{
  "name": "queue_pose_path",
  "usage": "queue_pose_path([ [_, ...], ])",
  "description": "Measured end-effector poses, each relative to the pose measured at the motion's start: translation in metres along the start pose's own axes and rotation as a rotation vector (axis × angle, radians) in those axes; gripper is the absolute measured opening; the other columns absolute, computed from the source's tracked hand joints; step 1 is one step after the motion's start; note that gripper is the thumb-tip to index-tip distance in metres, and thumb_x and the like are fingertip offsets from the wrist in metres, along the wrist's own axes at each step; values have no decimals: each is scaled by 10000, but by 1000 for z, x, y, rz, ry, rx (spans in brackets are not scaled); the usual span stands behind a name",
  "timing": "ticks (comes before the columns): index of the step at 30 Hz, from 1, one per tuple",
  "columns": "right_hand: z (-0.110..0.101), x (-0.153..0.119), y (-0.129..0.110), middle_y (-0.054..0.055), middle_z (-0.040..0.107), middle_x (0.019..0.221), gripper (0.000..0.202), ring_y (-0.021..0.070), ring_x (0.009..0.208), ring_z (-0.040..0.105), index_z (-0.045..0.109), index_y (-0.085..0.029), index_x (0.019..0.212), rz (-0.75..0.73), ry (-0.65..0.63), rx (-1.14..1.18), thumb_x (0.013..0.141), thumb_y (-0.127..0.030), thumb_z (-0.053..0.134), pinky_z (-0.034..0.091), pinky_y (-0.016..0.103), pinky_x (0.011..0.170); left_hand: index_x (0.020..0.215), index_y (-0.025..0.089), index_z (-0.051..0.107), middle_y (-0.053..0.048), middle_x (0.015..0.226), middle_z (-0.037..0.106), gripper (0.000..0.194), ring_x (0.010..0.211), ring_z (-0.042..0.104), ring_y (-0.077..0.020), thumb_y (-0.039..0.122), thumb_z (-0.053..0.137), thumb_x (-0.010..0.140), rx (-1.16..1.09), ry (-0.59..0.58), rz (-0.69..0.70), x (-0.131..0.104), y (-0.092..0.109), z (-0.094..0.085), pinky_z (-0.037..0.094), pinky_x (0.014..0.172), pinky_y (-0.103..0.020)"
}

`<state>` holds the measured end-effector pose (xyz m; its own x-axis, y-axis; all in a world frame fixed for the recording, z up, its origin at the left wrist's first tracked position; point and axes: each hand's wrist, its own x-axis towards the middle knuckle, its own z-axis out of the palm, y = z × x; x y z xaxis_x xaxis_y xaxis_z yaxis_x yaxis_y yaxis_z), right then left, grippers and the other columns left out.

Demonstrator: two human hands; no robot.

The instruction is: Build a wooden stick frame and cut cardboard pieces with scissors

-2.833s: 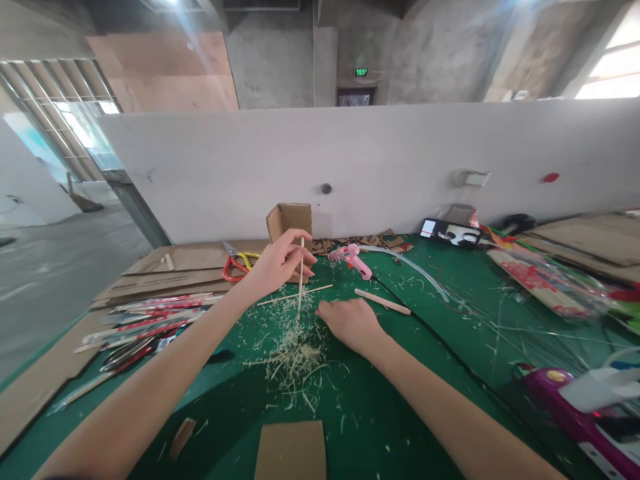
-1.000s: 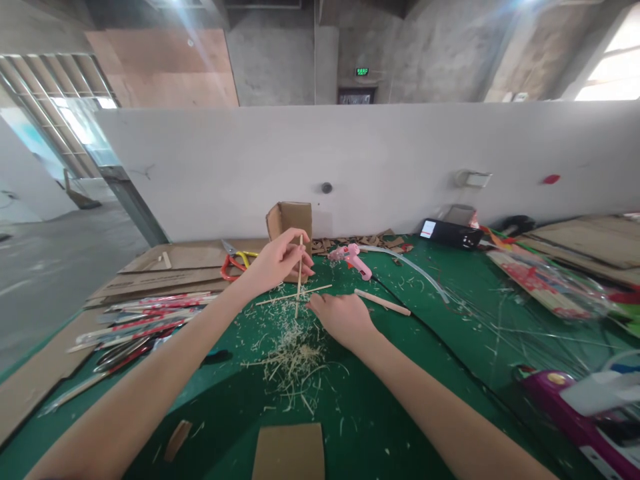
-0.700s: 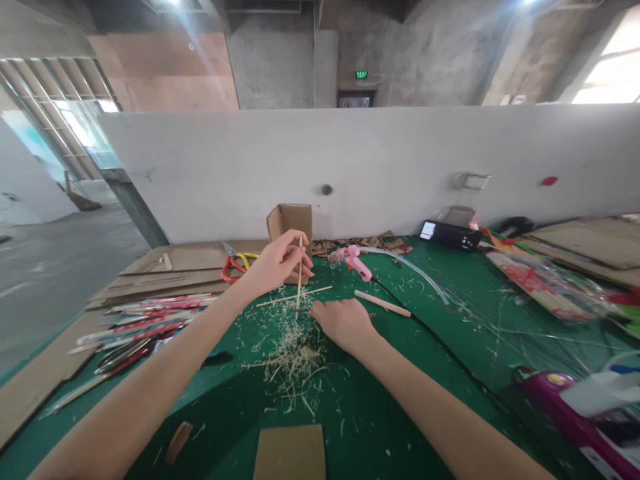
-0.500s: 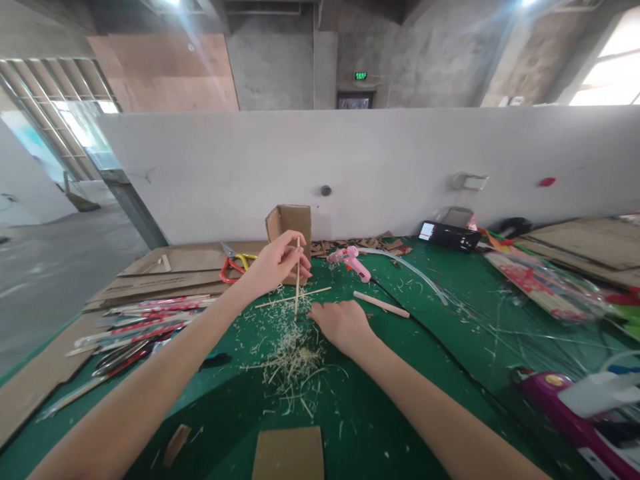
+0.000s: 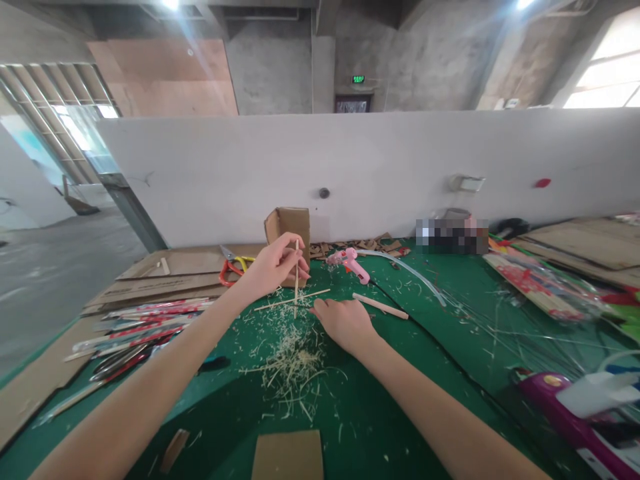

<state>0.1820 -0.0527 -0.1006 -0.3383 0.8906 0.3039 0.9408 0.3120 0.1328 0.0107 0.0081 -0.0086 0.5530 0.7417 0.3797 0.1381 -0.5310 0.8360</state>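
Note:
My left hand (image 5: 284, 259) pinches a thin wooden stick (image 5: 297, 287), held nearly upright with its lower end at the table. Behind that end another thin stick (image 5: 315, 295) lies slantwise across the shavings. My right hand (image 5: 343, 321) rests low on the green table just right of the upright stick, fingers curled together; what they hold, if anything, is hidden. Pale wood shavings (image 5: 295, 363) are heaped in front of both hands. A thicker wooden rod (image 5: 380, 305) lies right of my right hand, and a pink glue gun (image 5: 353, 265) lies beyond it.
A folded cardboard piece (image 5: 295, 223) stands behind my left hand, beside orange-and-yellow scissors (image 5: 233, 267). Wrapped sticks (image 5: 145, 320) lie left. A black cord (image 5: 450, 360) crosses the right side towards a purple power strip (image 5: 565, 407). A cardboard square (image 5: 289, 457) lies at the near edge.
Both hands and the upright stick stay almost as they were. The whole view has shifted very slightly.

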Motion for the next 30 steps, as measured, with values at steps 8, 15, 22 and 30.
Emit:
queue_pose_path([
  [8,3,-4,4,45,679,725,353,194,641,642,583,-208,862,-73,-41,6,964,-392,299,344,246,548,1054,232,424,-42,797,624,183,696,671,-158,303,416,885,-27,43,-3,0,-1,2,576,642,-274],
  [15,3,-7,6,30,681,772,363,180,654,640,563,-215,903,-34,-9,59,969,-404,260,317,241,531,1227,259,321,-73,902,643,343,714,677,-168,269,385,891,-48,60,-17,-1,-5,7,574,624,-275],
  [22,2,-6,7,26,683,825,368,158,690,633,553,-215,918,3,-40,118,972,-408,245,321,234,560,1102,250,410,-73,961,631,232,754,667,-162,303,435,878,20,96,17,-1,-6,6,562,614,-249],
  [30,1,-6,8,26,680,822,368,157,711,633,552,-209,913,7,-62,158,970,-417,253,323,232,568,1194,241,444,-27,815,610,362,636,655,-143,322,510,847,168,244,56,0,-7,9,555,583,-254],
])
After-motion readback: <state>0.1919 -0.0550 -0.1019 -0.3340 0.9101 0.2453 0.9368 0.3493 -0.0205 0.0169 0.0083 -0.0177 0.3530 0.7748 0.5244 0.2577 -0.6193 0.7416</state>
